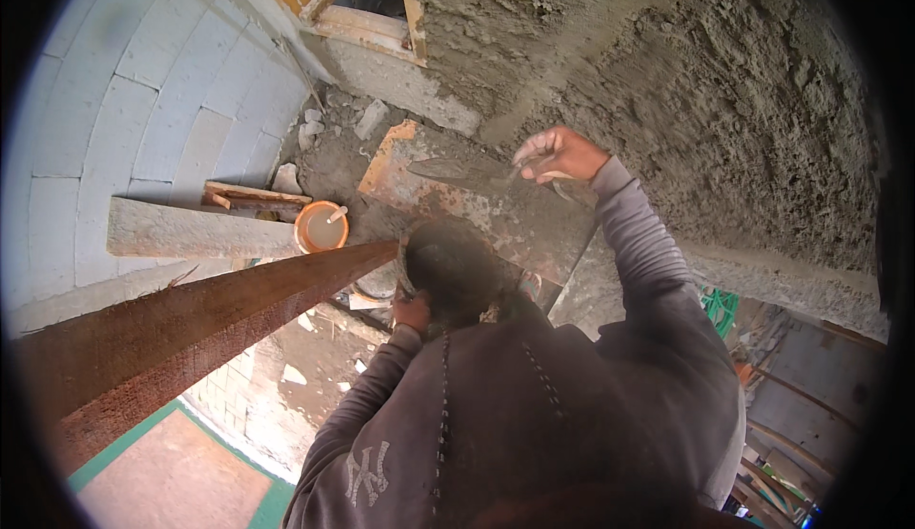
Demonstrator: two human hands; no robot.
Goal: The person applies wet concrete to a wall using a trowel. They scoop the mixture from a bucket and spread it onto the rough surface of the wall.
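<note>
Jutting leftward from right hand (560,154), pointed trowel (459,172), spattered board (386,184) beneath

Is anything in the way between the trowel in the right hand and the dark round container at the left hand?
Nothing visible: the gap between the trowel in the right hand and the dark round container at the left hand shows only the stained board behind.

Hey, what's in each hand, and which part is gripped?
The right hand holds a trowel, apparently by its handle, which is mostly hidden. The left hand grips a dark bucket-like container at its rim.
</note>
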